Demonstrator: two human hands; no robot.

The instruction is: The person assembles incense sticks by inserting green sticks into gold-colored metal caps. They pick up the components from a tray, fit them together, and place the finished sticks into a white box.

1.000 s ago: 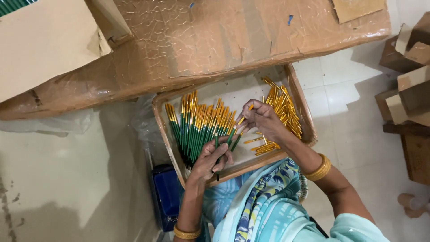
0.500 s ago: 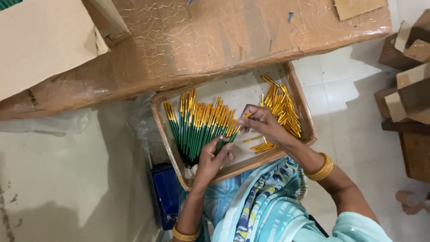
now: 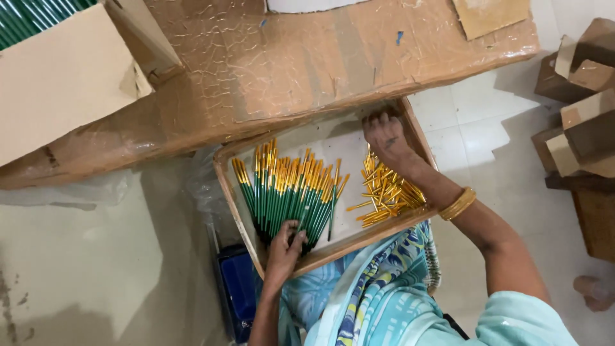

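Our right hand (image 3: pixel 386 136) has left the pencils (image 3: pixel 289 192), now spread open at the tray (image 3: pixel 234 211) far corner beyond the caps (image 3: pixel 386 195); left hand (image 3: pixel 285 247) pinches the fan's base.

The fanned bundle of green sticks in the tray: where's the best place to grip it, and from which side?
Probably at the pinched green lower ends, coming from the near side, where the left hand already rests. The green sticks converge there into a narrow bunch, while their gold tips splay wide toward the far side of the tray. A grip further up would likely miss the outer ones.
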